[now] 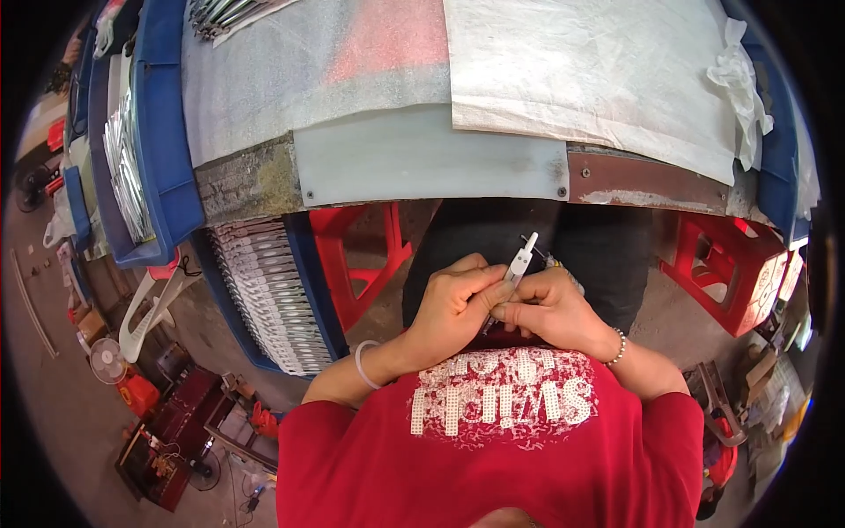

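Over my lap, just in front of the worktable's near edge, a slim silver-and-white metal tool point(521, 260) points up and slightly right. It has a narrow pale tip and two small dark round marks, like screws, on its wider head. My left hand point(456, 299) pinches it from the left, thumb and fingers around its middle. My right hand point(554, 308) closes on its lower part, fingertips meeting the left ones. A small thin dark piece shows beside the tip. Another small pale piece point(563, 268) sticks out behind my right fingers. The tool's lower end is mostly hidden by my hands.
Left of my lap stands a blue tray point(321, 299) with rows of similar silver metal pieces point(268, 295). The worktable has a pale plate point(427, 163) at its edge and white sheeting point(581, 70). Blue bins point(163, 132) and red stools point(735, 277) flank me.
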A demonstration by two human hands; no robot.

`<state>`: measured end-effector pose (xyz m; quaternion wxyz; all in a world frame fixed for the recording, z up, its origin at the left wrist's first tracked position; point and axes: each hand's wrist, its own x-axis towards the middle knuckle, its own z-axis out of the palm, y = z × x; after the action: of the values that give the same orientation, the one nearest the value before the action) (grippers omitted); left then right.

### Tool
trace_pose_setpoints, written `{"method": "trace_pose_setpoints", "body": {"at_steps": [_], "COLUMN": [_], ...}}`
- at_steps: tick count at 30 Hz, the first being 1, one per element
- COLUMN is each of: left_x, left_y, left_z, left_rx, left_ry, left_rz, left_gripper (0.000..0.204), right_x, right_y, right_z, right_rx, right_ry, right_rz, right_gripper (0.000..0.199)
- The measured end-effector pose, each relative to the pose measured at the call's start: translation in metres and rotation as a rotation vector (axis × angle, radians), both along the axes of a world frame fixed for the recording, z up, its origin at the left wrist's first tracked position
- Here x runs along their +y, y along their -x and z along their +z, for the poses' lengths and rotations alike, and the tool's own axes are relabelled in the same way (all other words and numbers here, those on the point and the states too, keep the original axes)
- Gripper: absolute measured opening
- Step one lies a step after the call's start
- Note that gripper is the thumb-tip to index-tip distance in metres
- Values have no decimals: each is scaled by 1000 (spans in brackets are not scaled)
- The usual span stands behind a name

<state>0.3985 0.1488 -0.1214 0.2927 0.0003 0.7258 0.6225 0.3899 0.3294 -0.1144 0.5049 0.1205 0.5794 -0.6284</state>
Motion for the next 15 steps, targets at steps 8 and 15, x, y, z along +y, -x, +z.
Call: {"method": "trace_pose_setpoints", "body": {"at_steps": [8, 15], "left_x": [-6, -10], "left_y": [1, 5], "left_z": [-1, -9], "left_rx": [-9, -13], "left_ry": [-7, -23], "left_rz": [-23, -74], "left_gripper": [18, 19], "right_x": [-4, -3], "right_y": [0, 3], "right_z": [-2, -2], "right_rx": [-51, -74], "right_ry": [13, 36], "right_rz": [-6, 11], "right_gripper": [22, 22]}}
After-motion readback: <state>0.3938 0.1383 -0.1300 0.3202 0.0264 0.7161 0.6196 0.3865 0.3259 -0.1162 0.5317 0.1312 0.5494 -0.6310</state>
